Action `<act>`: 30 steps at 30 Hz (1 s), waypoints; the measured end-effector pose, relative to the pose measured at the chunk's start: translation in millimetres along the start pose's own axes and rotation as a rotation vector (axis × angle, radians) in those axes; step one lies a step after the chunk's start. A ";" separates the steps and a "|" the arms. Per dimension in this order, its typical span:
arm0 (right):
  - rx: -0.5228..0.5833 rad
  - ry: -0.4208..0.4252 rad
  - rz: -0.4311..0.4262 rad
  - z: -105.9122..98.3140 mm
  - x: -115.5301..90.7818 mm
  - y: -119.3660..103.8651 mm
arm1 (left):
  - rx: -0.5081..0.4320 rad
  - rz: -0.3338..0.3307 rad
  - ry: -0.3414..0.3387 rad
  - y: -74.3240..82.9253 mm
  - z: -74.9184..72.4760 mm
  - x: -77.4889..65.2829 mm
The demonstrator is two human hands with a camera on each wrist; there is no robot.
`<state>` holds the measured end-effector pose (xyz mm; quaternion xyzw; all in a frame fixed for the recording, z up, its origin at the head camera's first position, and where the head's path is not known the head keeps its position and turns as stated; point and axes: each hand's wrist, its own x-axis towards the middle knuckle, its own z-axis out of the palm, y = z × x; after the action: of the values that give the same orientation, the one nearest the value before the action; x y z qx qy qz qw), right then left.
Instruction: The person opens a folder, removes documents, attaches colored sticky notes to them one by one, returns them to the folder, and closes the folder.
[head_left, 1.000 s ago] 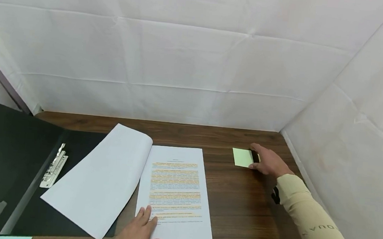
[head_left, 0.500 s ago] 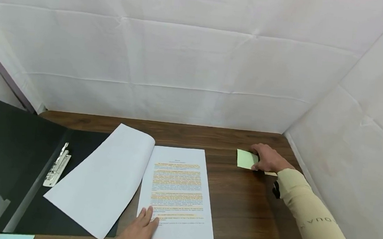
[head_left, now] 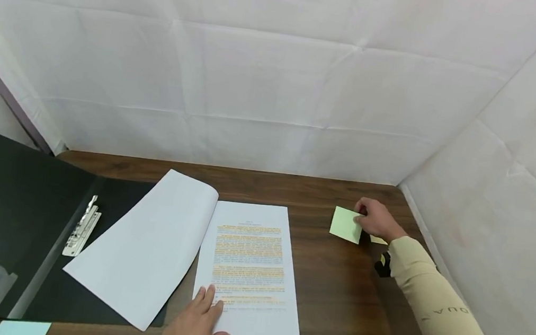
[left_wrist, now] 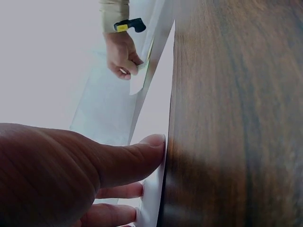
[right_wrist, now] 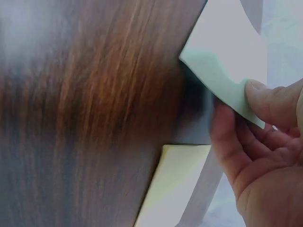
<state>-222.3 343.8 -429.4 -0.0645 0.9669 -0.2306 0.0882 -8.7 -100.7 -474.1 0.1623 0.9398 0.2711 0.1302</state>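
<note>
My right hand pinches a pale green sticky note between thumb and fingers. In the right wrist view the note is raised off the table and bends, with the thumb on its near face. Below that hand lies a yellow sticky-note pad, mostly hidden by the hand in the head view. My left hand rests with fingers spread on the lower left of a printed sheet, its text highlighted in orange. In the left wrist view the thumb lies along the sheet's edge.
An open black folder with a metal clip lies at the left. Blank-backed pages are turned over onto it. A pale blue paper shows at the front edge. White sheeting stands behind the brown table.
My right hand has lifted the green note, which now tilts in its fingers. The yellow pad beneath the hand has come into sight. My left hand stays on the sheet.
</note>
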 end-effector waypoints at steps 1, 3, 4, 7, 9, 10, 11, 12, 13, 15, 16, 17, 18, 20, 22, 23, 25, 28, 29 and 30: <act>0.027 0.004 0.006 -1.1 -1.0 -3.6 | 0.005 -0.007 0.005 0.4 -0.3 0.6; 0.079 0.008 0.006 -2.6 -2.9 -13.3 | 0.013 -0.023 0.014 0.7 -1.0 1.1; 0.103 0.010 0.003 -2.7 -4.0 -20.0 | 0.014 -0.033 0.016 0.5 -1.5 0.9; 0.168 0.015 -0.028 -2.5 -7.6 -45.4 | 0.005 -0.065 0.031 1.8 -3.5 0.7; 0.171 0.021 -0.076 -1.1 -10.0 -64.8 | -0.014 -0.095 0.069 4.7 -5.5 -0.7; 0.178 0.023 -0.101 0.0 -11.5 -75.4 | -0.024 -0.108 0.102 6.6 -7.2 -1.9; 0.190 0.020 -0.124 1.3 -13.2 -86.2 | -0.038 -0.113 0.145 8.4 -9.4 -3.1; 0.196 0.016 -0.148 2.8 -15.3 -96.9 | -0.056 -0.111 0.192 10.4 -12.1 -4.2; 0.206 0.011 -0.168 4.6 -17.8 -107.4 | -0.085 -0.116 0.248 12.6 -15.2 -5.3; 0.237 -0.004 -0.193 7.6 -24.4 -128.0 | -0.162 -0.105 0.346 17.8 -23.0 -5.5; 0.256 -0.013 -0.200 9.0 -28.3 -136.8 | -0.212 -0.098 0.377 20.4 -26.8 -4.2; 0.273 -0.022 -0.202 10.7 -32.4 -145.4 | -0.283 -0.086 0.394 23.5 -30.5 -1.9; 0.295 -0.034 -0.201 12.7 -36.9 -153.5 | -0.373 -0.084 0.395 26.7 -34.1 1.0; 0.339 -0.047 -0.196 17.7 -45.6 -168.4 | -0.563 -0.078 0.369 32.9 -40.0 8.3; 0.377 -0.050 -0.186 24.7 -54.2 -181.8 | -0.815 -0.046 0.296 37.7 -43.7 17.3; 0.400 -0.052 -0.176 28.8 -59.0 -188.5 | -0.945 -0.026 0.249 39.9 -45.0 21.9; 0.445 -0.053 -0.167 37.9 -68.4 -200.2 | -1.169 0.012 0.141 42.7 -46.5 30.1; 0.478 -0.052 -0.186 51.6 -81.5 -216.5 | -1.423 0.046 -0.007 46.4 -46.9 37.2; 0.467 -0.043 -0.215 55.6 -85.4 -220.9 | -1.474 0.041 -0.032 47.4 -46.7 37.4; 0.429 -0.022 -0.260 59.4 -89.3 -225.0 | -1.516 0.036 -0.046 47.6 -46.2 36.6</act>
<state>-104.4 133.6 -366.1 -0.1708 0.8783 -0.4393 0.0797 -46.4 -70.4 -415.7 0.0494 0.4902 0.8416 0.2214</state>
